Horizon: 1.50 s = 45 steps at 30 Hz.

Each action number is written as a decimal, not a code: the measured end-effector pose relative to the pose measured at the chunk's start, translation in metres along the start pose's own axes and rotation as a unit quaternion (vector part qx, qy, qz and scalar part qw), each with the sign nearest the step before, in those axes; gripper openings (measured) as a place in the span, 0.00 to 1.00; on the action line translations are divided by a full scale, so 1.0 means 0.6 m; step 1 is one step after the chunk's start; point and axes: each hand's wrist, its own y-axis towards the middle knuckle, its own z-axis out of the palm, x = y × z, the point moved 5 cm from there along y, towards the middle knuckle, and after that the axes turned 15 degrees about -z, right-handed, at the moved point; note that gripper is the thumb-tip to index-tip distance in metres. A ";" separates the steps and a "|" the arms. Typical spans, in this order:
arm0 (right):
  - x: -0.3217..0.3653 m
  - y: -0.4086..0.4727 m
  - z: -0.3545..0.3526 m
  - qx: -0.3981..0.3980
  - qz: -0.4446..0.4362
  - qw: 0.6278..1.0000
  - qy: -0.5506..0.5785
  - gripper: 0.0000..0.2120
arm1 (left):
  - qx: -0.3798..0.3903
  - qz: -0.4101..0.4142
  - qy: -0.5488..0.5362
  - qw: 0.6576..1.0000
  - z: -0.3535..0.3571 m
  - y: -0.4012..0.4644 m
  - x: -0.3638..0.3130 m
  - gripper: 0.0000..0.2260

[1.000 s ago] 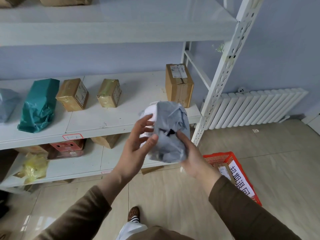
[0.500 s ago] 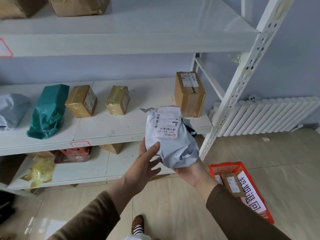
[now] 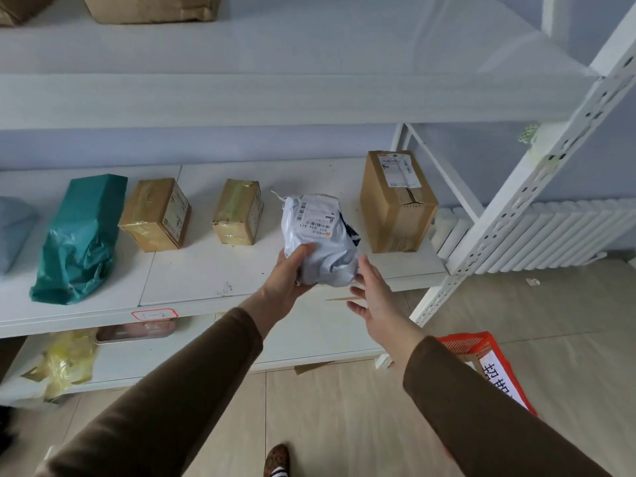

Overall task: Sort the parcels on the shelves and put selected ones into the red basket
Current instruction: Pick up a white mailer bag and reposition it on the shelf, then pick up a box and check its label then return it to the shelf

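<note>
Middle shelf [image 3: 192,280], left to right: pouch [image 3: 13,232] at frame's left edge, bag [image 3: 81,235], box [image 3: 155,215], small box [image 3: 237,216], parcel [image 3: 320,239], tall box [image 3: 395,201]. Parcel lies between left hand [image 3: 287,275] and right hand [image 3: 373,290]. Basket [image 3: 481,346] on floor, lower right. Radiator [image 3: 550,232] behind upright [image 3: 537,166], right.

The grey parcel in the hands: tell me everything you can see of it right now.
The grey parcel is a soft, crumpled plastic mailer bag, lumpy and rounded. A white shipping label with barcodes faces up on its far end, and a dark patch shows on its right side. It sits over the middle shelf, between two cardboard boxes. The left hand grips its lower left; the right hand is open beside it, apparently not touching.
</note>
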 end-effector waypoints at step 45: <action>0.048 0.157 0.424 0.162 0.009 0.985 -0.061 0.15 | -0.187 -0.039 0.137 0.972 -0.345 0.161 -0.144 0.16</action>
